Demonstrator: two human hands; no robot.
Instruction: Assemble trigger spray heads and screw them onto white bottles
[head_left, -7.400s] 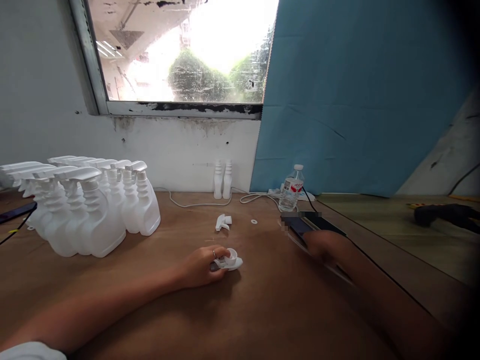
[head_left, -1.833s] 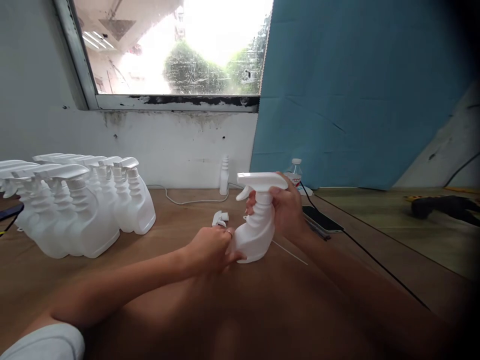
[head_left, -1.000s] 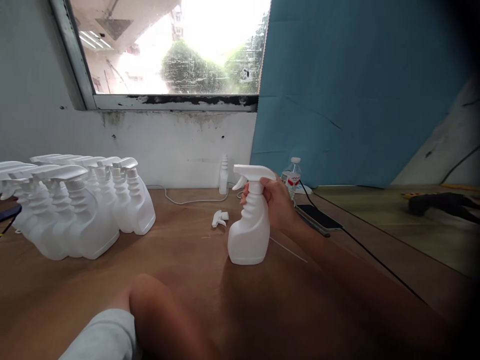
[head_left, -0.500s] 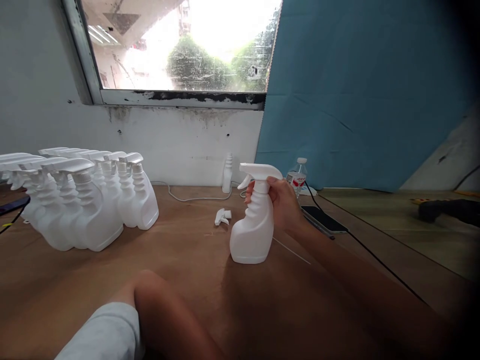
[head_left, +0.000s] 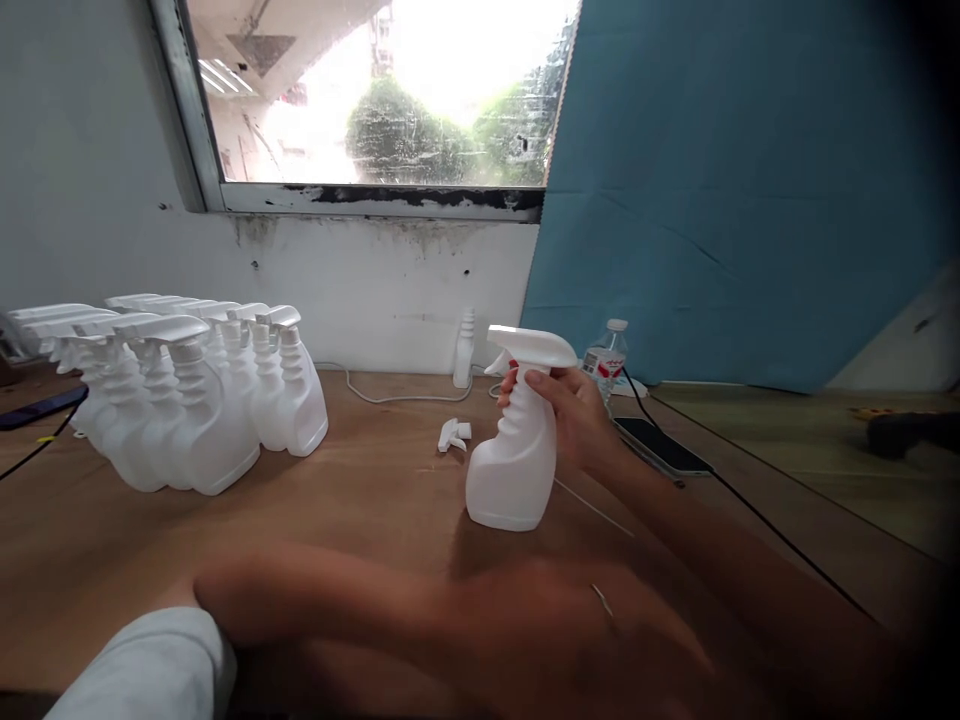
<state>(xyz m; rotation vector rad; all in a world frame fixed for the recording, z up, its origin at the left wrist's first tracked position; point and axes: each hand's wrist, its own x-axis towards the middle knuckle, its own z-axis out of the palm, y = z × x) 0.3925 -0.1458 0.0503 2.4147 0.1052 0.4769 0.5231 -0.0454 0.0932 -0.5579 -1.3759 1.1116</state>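
Nearest, the left hand (head_left: 555,620) blurs with motion over the brown bench (head_left: 360,490), its grip impossible to tell; beyond, the right hand (head_left: 581,415) grasps 1 upright white plastic spray bottle (head_left: 511,480), its trigger top (head_left: 536,347) already seated. Farther left lies 1 loose white plastic spray head (head_left: 454,436).

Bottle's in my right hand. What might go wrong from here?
The right hand grips the spray bottle only at its neck, so the base might swing or tip if pushed.

The left hand, blurred and low in front of the right forearm, could bump that arm.

The thin tube lies loose beside the bottle and might get knocked away.
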